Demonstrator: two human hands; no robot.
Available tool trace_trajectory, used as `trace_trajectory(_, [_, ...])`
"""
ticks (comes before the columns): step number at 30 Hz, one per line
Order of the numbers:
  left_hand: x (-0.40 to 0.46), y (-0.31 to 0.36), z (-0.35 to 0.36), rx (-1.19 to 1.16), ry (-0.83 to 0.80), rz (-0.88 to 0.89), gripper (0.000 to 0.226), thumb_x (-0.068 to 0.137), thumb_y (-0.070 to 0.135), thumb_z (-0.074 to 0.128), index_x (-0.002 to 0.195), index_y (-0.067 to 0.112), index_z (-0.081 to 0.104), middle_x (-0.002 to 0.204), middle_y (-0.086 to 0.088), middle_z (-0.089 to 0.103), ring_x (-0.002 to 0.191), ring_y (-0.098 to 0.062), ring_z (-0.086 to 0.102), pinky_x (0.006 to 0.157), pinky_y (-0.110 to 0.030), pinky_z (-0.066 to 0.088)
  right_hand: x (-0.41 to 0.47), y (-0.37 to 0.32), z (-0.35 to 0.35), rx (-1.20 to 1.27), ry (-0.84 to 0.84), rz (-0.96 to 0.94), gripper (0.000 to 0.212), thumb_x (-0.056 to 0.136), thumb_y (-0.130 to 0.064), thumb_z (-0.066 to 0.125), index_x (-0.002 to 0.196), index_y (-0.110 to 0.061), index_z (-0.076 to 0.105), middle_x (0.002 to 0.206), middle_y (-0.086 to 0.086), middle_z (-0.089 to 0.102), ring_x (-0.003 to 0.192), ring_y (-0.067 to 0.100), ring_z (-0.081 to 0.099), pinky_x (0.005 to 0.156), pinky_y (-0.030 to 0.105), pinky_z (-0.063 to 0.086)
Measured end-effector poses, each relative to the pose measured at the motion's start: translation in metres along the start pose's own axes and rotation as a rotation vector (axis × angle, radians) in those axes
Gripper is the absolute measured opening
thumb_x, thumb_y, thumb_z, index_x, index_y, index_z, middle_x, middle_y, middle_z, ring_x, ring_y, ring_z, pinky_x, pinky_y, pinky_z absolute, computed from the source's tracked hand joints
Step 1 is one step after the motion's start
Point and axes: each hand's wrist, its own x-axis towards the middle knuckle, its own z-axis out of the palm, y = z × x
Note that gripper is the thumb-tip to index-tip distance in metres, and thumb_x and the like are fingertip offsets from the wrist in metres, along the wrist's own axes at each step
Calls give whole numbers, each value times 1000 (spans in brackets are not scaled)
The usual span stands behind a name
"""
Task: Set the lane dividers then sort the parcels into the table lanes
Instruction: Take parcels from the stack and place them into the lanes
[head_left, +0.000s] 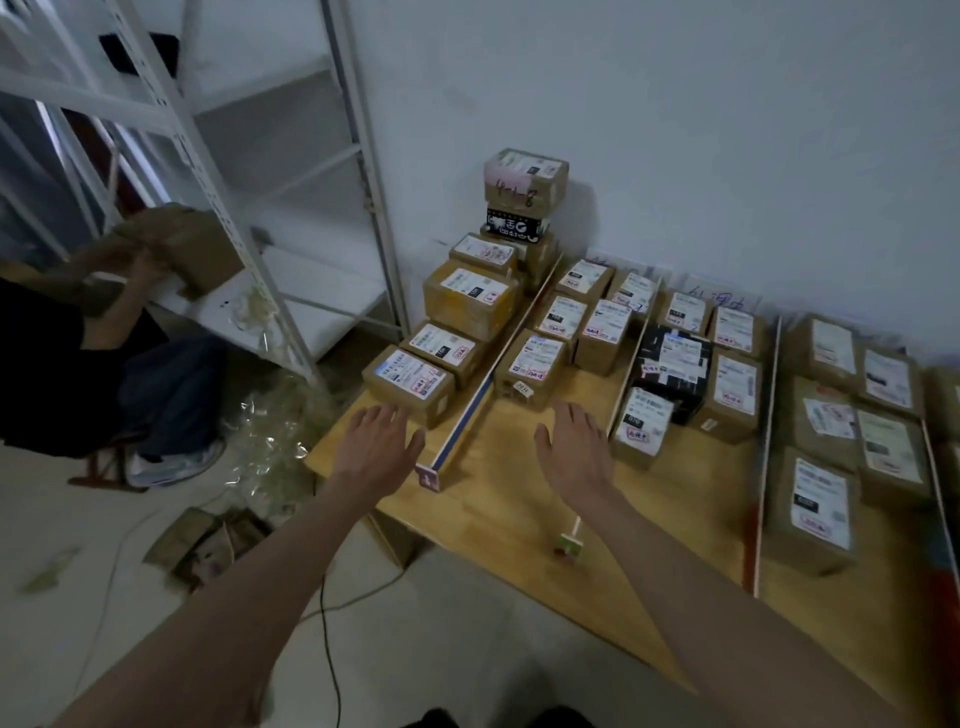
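Head view: left hand (376, 441) and right hand (574, 449), fingers straight, holding nothing, hover either side of leftmost lane divider (480, 402) on table (519, 512). Divider's long axis runs from near edge toward wall. Top parcel (524, 179) handwriting reads roughly "4-1-8"; printed labels illegible.

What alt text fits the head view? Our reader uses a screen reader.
Two open hands, left and right, reach over a wooden table where labelled cardboard parcels sit in lanes split by thin dividers. A metal shelf rack stands to the left.
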Motion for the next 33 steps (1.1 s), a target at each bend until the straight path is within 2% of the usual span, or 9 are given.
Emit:
trace_trajectory(7, [42, -57, 13, -8, -39, 26, 56, 102, 51, 30, 147, 19, 39, 154, -5, 39, 140, -24, 38, 118, -42, 26, 26, -50, 37, 5, -26, 27, 42, 101, -30, 43, 139, -14, 42, 139, 6, 49, 127, 25, 45, 104, 40, 39])
trace_trajectory(14, [107, -94, 33, -4, -73, 41, 56, 101, 50, 31, 143, 16, 43, 148, -7, 45, 134, -26, 44, 114, -41, 30, 88, -81, 85, 2, -76, 25, 43, 100, -28, 43, 141, -15, 41, 143, 6, 46, 133, 24, 42, 108, 39, 37])
trace_trajectory(19, [158, -108, 51, 5, -154, 77, 56, 102, 48, 31, 148, 15, 37, 152, -7, 40, 136, -27, 42, 114, -41, 28, 139, -98, 118, 74, -117, 28, 43, 101, -26, 42, 143, -13, 40, 143, 7, 46, 135, 26, 41, 111, 39, 34])
trace_trajectory(24, [202, -113, 69, -5, -216, 85, 58, 102, 50, 29, 151, 20, 31, 158, -4, 30, 139, -26, 39, 114, -43, 28, 178, -107, 149, 134, -220, 4, 46, 102, -24, 39, 148, -17, 37, 152, 2, 40, 136, 22, 41, 112, 40, 35])
trace_trajectory(27, [216, -110, 82, -48, -243, 106, 55, 102, 47, 31, 149, 18, 34, 158, -4, 29, 142, -24, 34, 113, -43, 28, 190, -109, 166, 180, -245, -2, 44, 102, -25, 40, 145, -17, 42, 149, 5, 45, 131, 26, 47, 105, 44, 42])
trace_trajectory(30, [216, -112, 94, -80, -234, 125, 55, 103, 46, 30, 150, 16, 34, 158, -3, 29, 143, -22, 30, 114, -41, 27, 191, -110, 180, 221, -226, -1, 36, 99, -23, 43, 133, -16, 54, 130, 6, 57, 113, 25, 57, 91, 40, 48])
trace_trajectory(33, [218, -127, 103, -97, -257, 147, 59, 104, 47, 23, 155, 18, 25, 164, -2, 16, 150, -21, 17, 119, -41, 21, 182, -121, 185, 263, -228, 19, 25, 100, -24, 44, 117, -17, 61, 114, 4, 59, 99, 21, 57, 82, 38, 49])
